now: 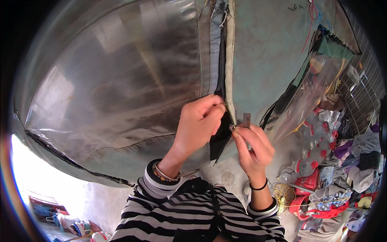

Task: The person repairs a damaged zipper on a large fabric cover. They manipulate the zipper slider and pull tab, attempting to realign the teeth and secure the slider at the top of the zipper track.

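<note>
A large grey-green cover (258,60) with a clear plastic window (133,72) hangs before me, split by a long dark zipper (221,60). My left hand (199,119) is closed in a pinch at the zipper's lower part, and its fingers hide the exact grip. Just right of it and lower, my right hand (256,149) pinches a small metal piece (232,127), which looks like a zipper slider, at the lower end of the pale edge strip (229,72). A flat metal strip (246,119) sticks up from between the right fingers.
Red thread (309,30) dangles at the upper right, near a torn clear panel (310,88). Clothes, plastic bottles and a red bag (308,183) are heaped on the floor at the right, before a wire grid (365,92). More items (76,224) lie at the lower left.
</note>
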Available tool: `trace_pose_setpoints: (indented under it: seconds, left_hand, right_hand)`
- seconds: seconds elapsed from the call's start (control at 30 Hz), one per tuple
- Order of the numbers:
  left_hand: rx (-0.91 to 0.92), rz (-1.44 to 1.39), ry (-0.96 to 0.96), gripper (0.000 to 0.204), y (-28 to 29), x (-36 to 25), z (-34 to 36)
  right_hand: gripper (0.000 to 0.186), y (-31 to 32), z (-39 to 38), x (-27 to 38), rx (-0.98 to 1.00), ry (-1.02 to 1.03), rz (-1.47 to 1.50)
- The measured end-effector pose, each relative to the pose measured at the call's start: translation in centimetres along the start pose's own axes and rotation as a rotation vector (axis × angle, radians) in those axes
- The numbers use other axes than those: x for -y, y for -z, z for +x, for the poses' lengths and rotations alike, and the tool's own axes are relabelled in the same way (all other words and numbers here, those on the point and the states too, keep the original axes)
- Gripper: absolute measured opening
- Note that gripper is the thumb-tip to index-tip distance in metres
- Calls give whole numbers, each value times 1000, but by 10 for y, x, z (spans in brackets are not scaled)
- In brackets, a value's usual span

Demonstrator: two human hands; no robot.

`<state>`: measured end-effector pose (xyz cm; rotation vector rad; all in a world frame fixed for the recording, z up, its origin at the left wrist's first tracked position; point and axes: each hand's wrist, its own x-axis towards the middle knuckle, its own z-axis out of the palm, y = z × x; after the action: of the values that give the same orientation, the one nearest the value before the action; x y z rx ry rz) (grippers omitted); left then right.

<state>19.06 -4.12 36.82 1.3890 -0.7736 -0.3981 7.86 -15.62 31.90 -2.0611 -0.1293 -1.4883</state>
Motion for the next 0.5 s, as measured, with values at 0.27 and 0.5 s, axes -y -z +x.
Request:
trace_pose_setpoints:
  seconds: [0.27,0.5]
  left_hand:
    - [-126,70,-175,7,-1,5,-12]
    - [-172,55,-421,10,0,22,-13]
  right_hand:
    - [16,2,-1,2,8,-53,6]
    - [23,6,9,6,14,-23,-33]
